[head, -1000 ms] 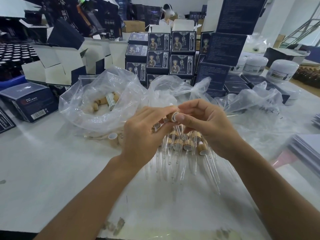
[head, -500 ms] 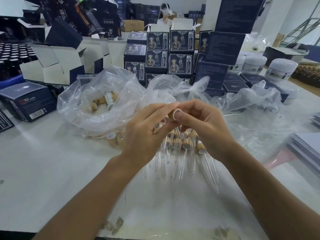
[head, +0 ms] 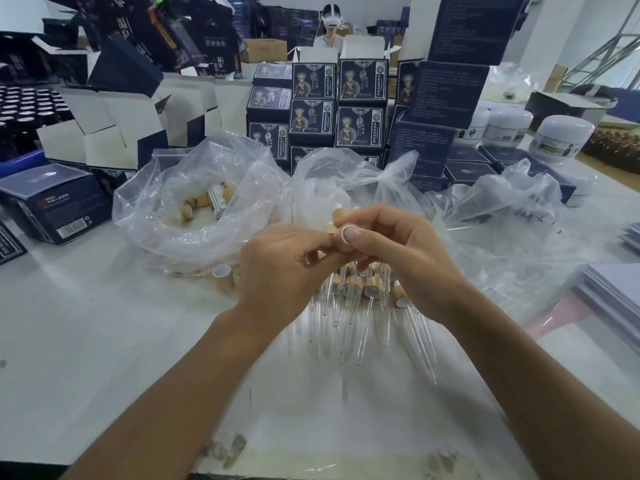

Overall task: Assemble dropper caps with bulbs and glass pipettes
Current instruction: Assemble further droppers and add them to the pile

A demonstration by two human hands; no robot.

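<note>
Seating a bulb in a wooden dropper cap (head: pixel 343 241), above the table (head: pixel 104 341).

Pinch cap between right hand (head: pixel 398 258) fingers (head: pixel 351 234); steady with curled left hand (head: pixel 280 268); press squarely; add to assembled droppers (head: pixel 367 289) below.

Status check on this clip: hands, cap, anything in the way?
Both hands, left and right, pinch one wooden cap above the table. Finished droppers piled right beneath. Plastic bag close behind, not blocking.
</note>
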